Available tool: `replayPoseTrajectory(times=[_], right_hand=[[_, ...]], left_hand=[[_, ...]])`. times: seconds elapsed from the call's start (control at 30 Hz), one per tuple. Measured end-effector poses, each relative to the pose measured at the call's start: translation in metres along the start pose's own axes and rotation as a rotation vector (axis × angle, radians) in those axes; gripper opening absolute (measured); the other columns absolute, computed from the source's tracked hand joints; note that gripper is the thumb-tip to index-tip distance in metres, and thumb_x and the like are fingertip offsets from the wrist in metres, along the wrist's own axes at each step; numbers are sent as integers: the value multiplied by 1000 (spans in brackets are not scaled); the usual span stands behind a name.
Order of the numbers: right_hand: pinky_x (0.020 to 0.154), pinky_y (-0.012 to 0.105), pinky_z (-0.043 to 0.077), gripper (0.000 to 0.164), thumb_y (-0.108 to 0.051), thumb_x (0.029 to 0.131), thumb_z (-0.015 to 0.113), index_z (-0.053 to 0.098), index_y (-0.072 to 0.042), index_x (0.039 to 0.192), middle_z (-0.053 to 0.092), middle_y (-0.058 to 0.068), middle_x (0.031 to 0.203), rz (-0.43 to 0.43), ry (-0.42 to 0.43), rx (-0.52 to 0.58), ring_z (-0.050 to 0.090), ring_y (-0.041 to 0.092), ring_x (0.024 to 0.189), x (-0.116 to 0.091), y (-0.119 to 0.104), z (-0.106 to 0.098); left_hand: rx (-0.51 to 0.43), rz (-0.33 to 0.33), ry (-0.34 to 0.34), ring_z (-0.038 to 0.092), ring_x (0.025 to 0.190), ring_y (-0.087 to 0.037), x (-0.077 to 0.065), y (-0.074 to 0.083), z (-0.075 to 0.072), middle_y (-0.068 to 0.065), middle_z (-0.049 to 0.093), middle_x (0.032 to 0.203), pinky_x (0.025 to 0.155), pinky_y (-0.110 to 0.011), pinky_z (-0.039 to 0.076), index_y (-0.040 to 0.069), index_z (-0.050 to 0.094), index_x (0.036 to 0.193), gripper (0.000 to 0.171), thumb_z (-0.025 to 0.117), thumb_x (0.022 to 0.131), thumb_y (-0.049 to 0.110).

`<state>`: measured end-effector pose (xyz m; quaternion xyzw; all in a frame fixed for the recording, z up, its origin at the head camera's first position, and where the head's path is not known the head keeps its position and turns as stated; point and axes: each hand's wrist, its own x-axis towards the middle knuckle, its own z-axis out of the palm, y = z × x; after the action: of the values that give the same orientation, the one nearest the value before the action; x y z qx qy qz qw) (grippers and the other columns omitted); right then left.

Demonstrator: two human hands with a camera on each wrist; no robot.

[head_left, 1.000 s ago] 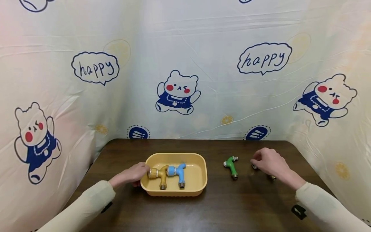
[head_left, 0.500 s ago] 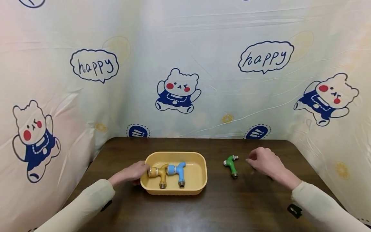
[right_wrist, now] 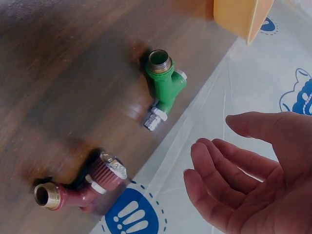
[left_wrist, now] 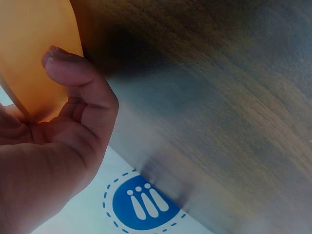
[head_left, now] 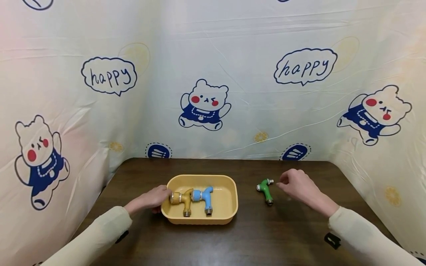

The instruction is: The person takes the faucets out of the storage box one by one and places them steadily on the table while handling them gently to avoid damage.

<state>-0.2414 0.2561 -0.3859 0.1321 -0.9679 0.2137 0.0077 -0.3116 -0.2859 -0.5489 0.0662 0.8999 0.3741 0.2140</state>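
Note:
My left hand (head_left: 154,197) grips the left rim of a yellow plastic basin (head_left: 221,221); the left wrist view shows fingers (left_wrist: 73,73) curled about the basin's wall. Inside it lie a mustard-yellow tap (head_left: 187,203) and a light blue tap (head_left: 208,201), side by side. A green tap (head_left: 265,192) lies on the table to the basin's right. Just right of that tap, my right hand (head_left: 299,186) hovers with loosely bent fingers and holds nothing. The right wrist view shows a dark red tap (right_wrist: 80,195) on the table, which my hand hides in the head view.
The taps and basin are on a dark brown wooden table (head_left: 213,244). A pale printed curtain (head_left: 246,103) hangs behind the table and along both sides. Black straps, one by each forearm, show below the sleeves (head_left: 362,236).
My right hand has moved left, from over the red tap towards the green one. My left hand stays on the basin rim, and the basin and its taps have not moved.

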Motion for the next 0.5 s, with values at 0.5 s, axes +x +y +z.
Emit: replayPoseTrajectory(times=[0.5], right_hand=[[65,38,58,13,-13,91,77,78,-1,97,73,5,87,-38,-3,24,64,14,69,6,-10,4]], left_hand=[[34,25,-40,61,45,-21,-17,22,-3,-9,66,64,39,-37,51,4,56,102,30,37,103,27]])
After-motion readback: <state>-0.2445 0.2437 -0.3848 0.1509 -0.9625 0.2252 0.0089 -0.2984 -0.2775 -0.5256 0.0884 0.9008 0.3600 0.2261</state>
